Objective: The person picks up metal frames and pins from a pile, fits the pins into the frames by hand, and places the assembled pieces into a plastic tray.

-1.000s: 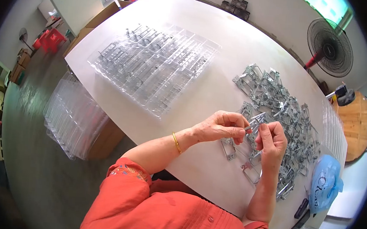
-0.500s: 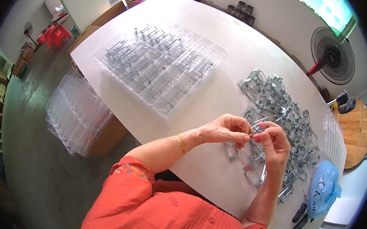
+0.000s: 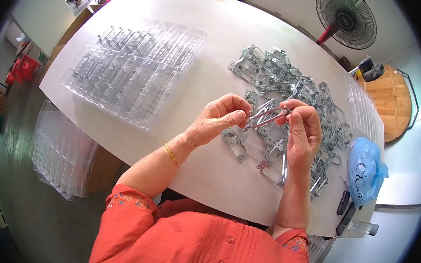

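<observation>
Between my two hands is a slim metal bracket [image 3: 268, 118], held up over the table's near half. My left hand [image 3: 224, 116], with a gold bangle on its wrist, pinches the bracket's left end between thumb and fingers. On the other end, the fingertips of my right hand [image 3: 300, 125] are closed round the metal. Below and behind both hands spreads a tangled pile of metal brackets [image 3: 299, 89]. Clear plastic trays [image 3: 126, 84] filled with rows of metal parts lie to the left on the white table [image 3: 218, 24].
A blue plastic bag [image 3: 365, 171] sits at the table's right side, with dark tools [image 3: 343, 203] beside it. More clear trays stand at the right edge [image 3: 365, 110] and below the table's left edge [image 3: 62, 155]. A black fan [image 3: 346, 20] stands behind the table.
The view has shifted, so the table's contents appear farther left and higher. My hands have moved slightly apart, and more of the bracket shows between them.
</observation>
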A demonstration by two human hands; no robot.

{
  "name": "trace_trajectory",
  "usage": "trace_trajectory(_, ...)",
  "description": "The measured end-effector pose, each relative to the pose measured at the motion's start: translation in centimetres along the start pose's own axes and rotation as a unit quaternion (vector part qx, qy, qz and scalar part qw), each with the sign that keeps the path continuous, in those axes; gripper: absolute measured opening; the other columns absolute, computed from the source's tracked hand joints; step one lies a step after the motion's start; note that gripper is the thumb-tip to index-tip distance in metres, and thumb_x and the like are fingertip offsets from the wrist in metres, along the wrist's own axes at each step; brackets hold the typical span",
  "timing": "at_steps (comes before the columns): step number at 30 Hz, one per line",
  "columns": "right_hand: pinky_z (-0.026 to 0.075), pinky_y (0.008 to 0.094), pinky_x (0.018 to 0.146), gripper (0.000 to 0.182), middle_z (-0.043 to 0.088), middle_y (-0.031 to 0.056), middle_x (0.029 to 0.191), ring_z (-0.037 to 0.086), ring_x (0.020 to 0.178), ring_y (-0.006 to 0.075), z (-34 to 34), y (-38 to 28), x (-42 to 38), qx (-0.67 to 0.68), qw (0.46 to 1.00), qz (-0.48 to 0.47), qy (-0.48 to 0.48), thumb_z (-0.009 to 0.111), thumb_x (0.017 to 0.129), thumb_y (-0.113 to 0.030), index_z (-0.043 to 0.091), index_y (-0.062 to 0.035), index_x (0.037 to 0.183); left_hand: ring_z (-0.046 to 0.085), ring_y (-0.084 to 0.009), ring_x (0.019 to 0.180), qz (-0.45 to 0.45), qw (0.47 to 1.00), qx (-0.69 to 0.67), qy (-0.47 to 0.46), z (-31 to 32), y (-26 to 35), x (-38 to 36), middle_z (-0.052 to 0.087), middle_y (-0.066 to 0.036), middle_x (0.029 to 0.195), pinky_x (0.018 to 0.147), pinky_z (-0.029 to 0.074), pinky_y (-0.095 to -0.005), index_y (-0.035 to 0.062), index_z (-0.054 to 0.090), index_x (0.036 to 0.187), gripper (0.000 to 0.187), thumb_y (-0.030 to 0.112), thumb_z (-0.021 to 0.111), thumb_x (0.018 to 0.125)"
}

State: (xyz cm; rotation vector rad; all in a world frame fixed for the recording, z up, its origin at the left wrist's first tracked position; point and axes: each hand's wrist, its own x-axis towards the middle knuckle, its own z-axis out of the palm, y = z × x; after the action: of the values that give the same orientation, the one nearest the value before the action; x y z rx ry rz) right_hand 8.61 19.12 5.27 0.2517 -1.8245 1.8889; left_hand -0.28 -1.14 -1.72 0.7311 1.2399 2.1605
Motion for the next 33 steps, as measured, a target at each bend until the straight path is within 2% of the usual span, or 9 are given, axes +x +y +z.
trace_trajectory(6,0.054,0.0275,0.083,0.013,0.066,0.0123,0.117,0.064,0.089,0.0118,-0.2,0.2,0.0,-0.006,1.000,-0.003,-0.022,0.063,0.103,-0.014,0.063,-0.0015,0.101,0.063,-0.0116,0.091,-0.022,0.999,-0.007,-0.028,-0.6,-0.6,0.1,0.067,-0.002,0.096,0.087,0.050,-0.0288,0.0010,0.065,0.113,0.025,0.024,0.067,0.102)
trace_trajectory(13,0.054,0.0265,0.082,0.012,0.067,0.0119,0.114,0.064,0.091,0.0115,0.1,-0.1,0.0,-0.007,1.000,-0.002,-0.028,0.063,0.103,-0.013,0.063,-0.0020,0.099,0.064,-0.0110,0.088,-0.043,0.999,-0.013,-0.020,-0.4,-0.3,-0.1,0.066,-0.003,0.096,0.080,0.052,-0.0262,0.0005,0.065,0.109,0.017,0.014,0.068,0.100)
trace_trajectory(18,0.054,0.0251,0.079,0.013,0.067,0.0114,0.113,0.063,0.088,0.0105,0.5,-0.4,-0.1,-0.022,0.999,-0.002,-0.040,0.063,0.103,-0.015,0.062,-0.0029,0.097,0.062,-0.0083,0.082,-0.037,0.999,-0.006,-0.025,-0.1,-0.2,-0.1,0.066,-0.001,0.092,0.075,0.051,-0.0248,0.0021,0.065,0.105,0.015,0.015,0.070,0.099)
trace_trajectory(21,0.053,0.0246,0.073,0.014,0.062,0.0146,0.124,0.063,0.083,0.0094,0.8,-1.1,-0.1,-0.073,0.997,-0.001,-0.023,0.061,0.104,-0.014,0.061,-0.0039,0.095,0.063,-0.0088,0.080,-0.039,0.998,-0.025,-0.046,-0.1,0.1,0.0,0.066,-0.002,0.087,0.074,0.051,-0.0250,0.0027,0.067,0.102,0.014,0.016,0.070,0.099)
trace_trajectory(26,0.051,0.0243,0.071,0.013,0.058,0.0152,0.128,0.062,0.080,0.0088,0.7,-1.5,-0.2,-0.106,0.991,-0.056,0.054,0.058,0.105,-0.014,0.060,-0.0041,0.096,0.063,-0.0095,0.079,-0.008,1.000,-0.017,-0.006,-0.1,0.2,0.1,0.067,-0.003,0.089,0.074,0.052,-0.0259,0.0017,0.067,0.102,0.015,0.016,0.070,0.099)
trace_trajectory(29,0.051,0.0236,0.071,0.011,0.059,0.0143,0.125,0.061,0.079,0.0086,1.2,-2.4,-0.8,-0.082,0.994,-0.055,0.045,0.059,0.105,-0.012,0.059,-0.0037,0.097,0.063,-0.0097,0.079,-0.001,0.999,-0.007,0.034,0.5,1.0,0.1,0.068,-0.003,0.089,0.073,0.053,-0.0260,0.0009,0.067,0.102,0.015,0.016,0.070,0.099)
trace_trajectory(31,0.051,0.0246,0.069,0.009,0.059,0.0130,0.120,0.061,0.077,0.0089,2.2,-2.8,-1.5,-0.037,0.998,-0.040,-0.023,0.059,0.104,-0.009,0.058,-0.0020,0.099,0.063,-0.0098,0.079,-0.001,0.999,0.008,0.048,1.0,2.0,0.0,0.068,-0.003,0.089,0.073,0.053,-0.0258,0.0004,0.068,0.102,0.015,0.015,0.070,0.099)
trace_trajectory(32,0.051,0.0246,0.069,0.009,0.059,0.0130,0.120,0.061,0.077,0.0089,2.5,-2.8,-1.9,-0.032,0.998,-0.041,-0.021,0.059,0.104,-0.009,0.058,-0.0020,0.099,0.063,-0.0093,0.078,0.003,0.997,0.035,0.067,1.3,2.5,-0.2,0.068,-0.003,0.089,0.072,0.053,-0.0253,0.0004,0.068,0.102,0.014,0.014,0.070,0.099)
trace_trajectory(33,0.051,0.0255,0.068,0.008,0.061,0.0126,0.112,0.060,0.074,0.0097,2.8,-2.9,-2.3,-0.009,0.996,-0.026,-0.080,0.060,0.102,-0.007,0.058,-0.0008,0.097,0.063,-0.0089,0.078,0.007,0.994,0.062,0.085,1.6,3.2,-0.3,0.068,-0.003,0.089,0.071,0.053,-0.0247,0.0004,0.069,0.102,0.013,0.012,0.070,0.098)
